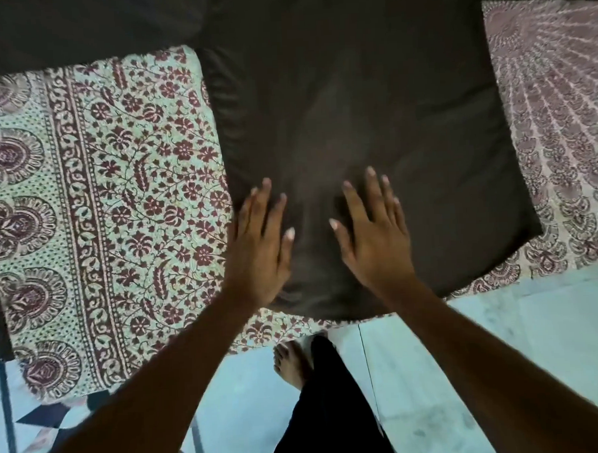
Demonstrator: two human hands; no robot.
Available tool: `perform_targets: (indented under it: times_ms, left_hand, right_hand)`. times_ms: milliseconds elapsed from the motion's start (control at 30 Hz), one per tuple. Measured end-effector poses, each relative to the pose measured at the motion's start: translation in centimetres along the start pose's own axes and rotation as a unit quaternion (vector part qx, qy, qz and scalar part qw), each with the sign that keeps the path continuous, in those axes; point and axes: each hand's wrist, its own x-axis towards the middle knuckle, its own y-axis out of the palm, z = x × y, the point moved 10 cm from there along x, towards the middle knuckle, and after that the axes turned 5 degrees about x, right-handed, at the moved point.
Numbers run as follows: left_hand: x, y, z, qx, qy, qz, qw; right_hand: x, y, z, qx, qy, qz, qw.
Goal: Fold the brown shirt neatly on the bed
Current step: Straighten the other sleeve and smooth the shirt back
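The brown shirt (371,105) lies flat on the floral-print bedsheet (120,198), its near edge at the bed's rim. Both palms rest on its near part. The left hand (257,248) is by the left edge, fingers straight and close together. The right hand (372,237) is just beside it, fingers slightly spread. The cloth looks thin, soft and light, likely to wrinkle, so pinching 2 corners should suit best.
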Motion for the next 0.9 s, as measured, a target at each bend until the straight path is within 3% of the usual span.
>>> perform_targets:
  times_ms: [100,233,333,400,500,600,767,900]
  left_hand:
    - [6.1,1.0,0.3,0.046,0.007,-0.002,0.999]
    - [7.0,2.9,1.3,0.126,0.013,0.018,0.992]
    - [2.7,3.3,0.8,0.141,0.004,0.023,0.990]
    - [-1.0,3.8,0.3,0.136,0.008,0.024,0.990]
    - [-4.5,4.1,0.0,0.126,-0.005,0.015,0.992]
    - [-4.7,3.7,-1.0,0.132,0.013,0.001,0.991]
    - [-5.7,4.5,-1.8,0.127,0.050,0.019,0.991]
    - [-6.9,3.1,-1.6,0.045,0.041,0.023,0.998]
  right_hand:
    - [4.7,1.2,-1.7,-0.013,-0.020,0.008,1.000]
    - [1.9,-0.3,-12.4,-0.006,0.137,-0.001,0.991]
    - [-4.2,-2.5,-20.8,0.038,0.288,-0.024,0.957]
    - [-6.7,-3.2,-22.7,0.031,0.328,-0.043,0.943]
    - [-5.6,-3.9,-20.0,-0.019,0.216,-0.068,0.974]
    - [-4.4,-1.7,-17.2,-0.041,0.078,-0.016,0.996]
    - [-10.5,-0.4,-19.9,0.004,0.255,-0.103,0.961]
    - [-9.6,-0.5,-13.3,0.010,0.159,-0.093,0.983]
